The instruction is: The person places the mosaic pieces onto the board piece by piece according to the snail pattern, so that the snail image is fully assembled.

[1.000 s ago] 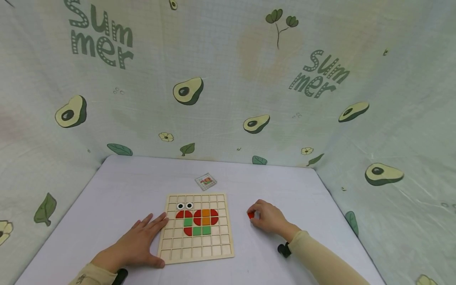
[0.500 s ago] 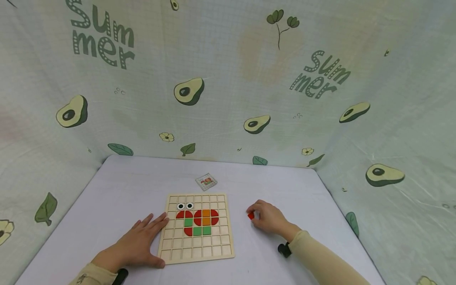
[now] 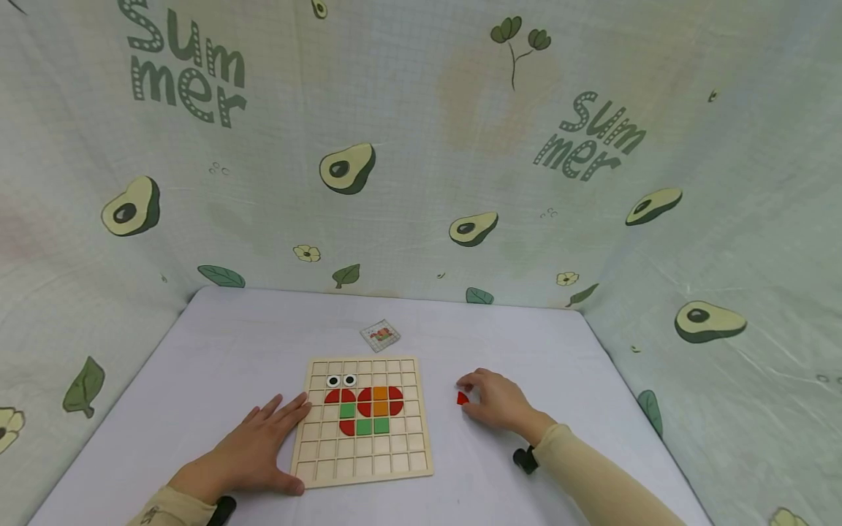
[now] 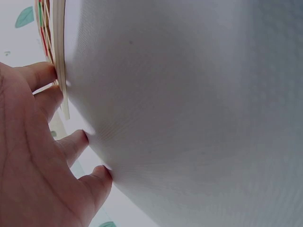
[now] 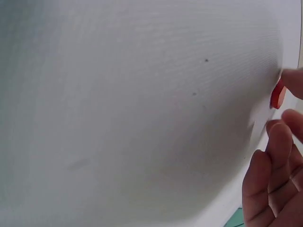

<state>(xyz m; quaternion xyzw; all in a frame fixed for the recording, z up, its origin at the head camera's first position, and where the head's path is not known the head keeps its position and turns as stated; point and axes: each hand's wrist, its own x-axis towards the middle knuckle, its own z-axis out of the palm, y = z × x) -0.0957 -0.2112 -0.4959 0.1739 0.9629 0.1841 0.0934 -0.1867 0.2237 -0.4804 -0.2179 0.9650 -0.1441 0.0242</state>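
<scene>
A wooden grid board [image 3: 362, 464] lies on the table and bears flat red, orange and green pieces plus two round eye pieces [image 3: 349, 380]. My left hand [image 3: 253, 449] is spread along its left side, with fingers on the edge and the thumb at the near corner. In the left wrist view, fingertips of the left hand [image 4: 38, 142] touch the board's rim [image 4: 59, 52]. Right of the board, my right hand [image 3: 500, 402] is bent around a small red piece [image 3: 463, 398]. The right wrist view shows the thumb touching the red piece [image 5: 278, 96], with the other fingertips apart from it.
A small pattern card [image 3: 380, 334] with a coloured picture lies beyond the board. The white table [image 3: 263, 329] is bordered by printed cloth [image 3: 408, 183] at the back and sides. Each wrist wears a black device, such as the right one [image 3: 525, 460].
The right fingertips have loosened around the red piece, which has turned slightly; a gap now shows between it and the index finger. The left hand and the board have stayed in place.
</scene>
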